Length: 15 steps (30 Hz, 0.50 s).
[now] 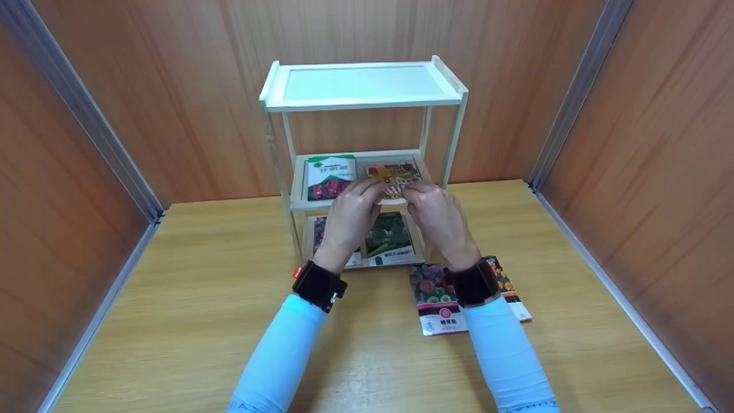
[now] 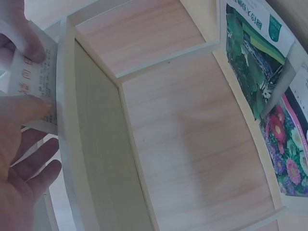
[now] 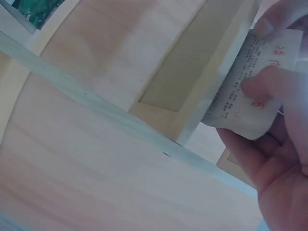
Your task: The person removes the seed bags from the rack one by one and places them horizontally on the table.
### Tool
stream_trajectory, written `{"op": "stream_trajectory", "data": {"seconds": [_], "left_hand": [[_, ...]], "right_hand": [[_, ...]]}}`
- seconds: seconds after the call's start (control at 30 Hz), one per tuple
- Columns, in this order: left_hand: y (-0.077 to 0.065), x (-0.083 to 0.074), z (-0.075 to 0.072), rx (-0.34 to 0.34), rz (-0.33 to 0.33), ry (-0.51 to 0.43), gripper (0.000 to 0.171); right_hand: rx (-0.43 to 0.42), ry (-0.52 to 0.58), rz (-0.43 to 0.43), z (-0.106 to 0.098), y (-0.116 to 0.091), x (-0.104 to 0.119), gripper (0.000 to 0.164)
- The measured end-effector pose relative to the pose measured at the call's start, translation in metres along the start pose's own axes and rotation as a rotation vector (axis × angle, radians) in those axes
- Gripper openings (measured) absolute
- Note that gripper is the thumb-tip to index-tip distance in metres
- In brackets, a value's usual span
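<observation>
A seed packet [image 1: 395,170] with a yellow-brown picture lies at the right of the middle shelf [image 1: 360,189] of a small white rack. My left hand [image 1: 352,213] pinches its near edge at the left, and my right hand [image 1: 440,219] pinches the same edge at the right. In both wrist views the packet's [image 3: 236,91] pale printed back faces the cameras, the thumbs pressing on it at the shelf's edge. To its left on that shelf is a white and green packet [image 1: 331,172] with pink flowers, partly behind my left hand.
On the bottom shelf lie a dark green packet [image 1: 390,234] and a flower packet [image 1: 319,229], partly hidden by my left arm. Two more, a flower packet [image 1: 434,292] and an orange-flowered packet [image 1: 502,278], lie on the table under my right wrist. The rack's top shelf [image 1: 367,83] overhangs behind.
</observation>
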<state>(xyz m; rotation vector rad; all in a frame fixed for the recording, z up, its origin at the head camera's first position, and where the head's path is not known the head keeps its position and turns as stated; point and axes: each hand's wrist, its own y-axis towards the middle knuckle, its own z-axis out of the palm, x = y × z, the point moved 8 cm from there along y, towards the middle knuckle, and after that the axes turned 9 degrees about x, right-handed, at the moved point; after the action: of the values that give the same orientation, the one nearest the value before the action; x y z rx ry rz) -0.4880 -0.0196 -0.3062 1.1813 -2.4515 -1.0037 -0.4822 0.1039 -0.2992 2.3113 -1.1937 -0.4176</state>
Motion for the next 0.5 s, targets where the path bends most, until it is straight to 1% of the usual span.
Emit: {"op": "stream_trajectory", "data": {"seconds": [0.1, 0.2, 0.33, 0.5], "left_hand": [[0.001, 0.000, 0.003, 0.023, -0.007, 0.003, 0.032], [0.002, 0.001, 0.007, 0.047, -0.022, -0.001, 0.035], [0.001, 0.001, 0.009, 0.064, -0.042, 0.000, 0.037], [0.001, 0.000, 0.010, 0.058, -0.041, -0.007, 0.036]], "right_hand": [[-0.043, -0.018, -0.017, -0.005, -0.005, 0.004, 0.022], [-0.064, -0.009, -0.027, -0.009, -0.009, 0.009, 0.022], [-0.068, 0.006, -0.024, -0.013, -0.014, 0.012, 0.021], [-0.048, 0.045, -0.008, -0.014, -0.020, 0.013, 0.023]]}}
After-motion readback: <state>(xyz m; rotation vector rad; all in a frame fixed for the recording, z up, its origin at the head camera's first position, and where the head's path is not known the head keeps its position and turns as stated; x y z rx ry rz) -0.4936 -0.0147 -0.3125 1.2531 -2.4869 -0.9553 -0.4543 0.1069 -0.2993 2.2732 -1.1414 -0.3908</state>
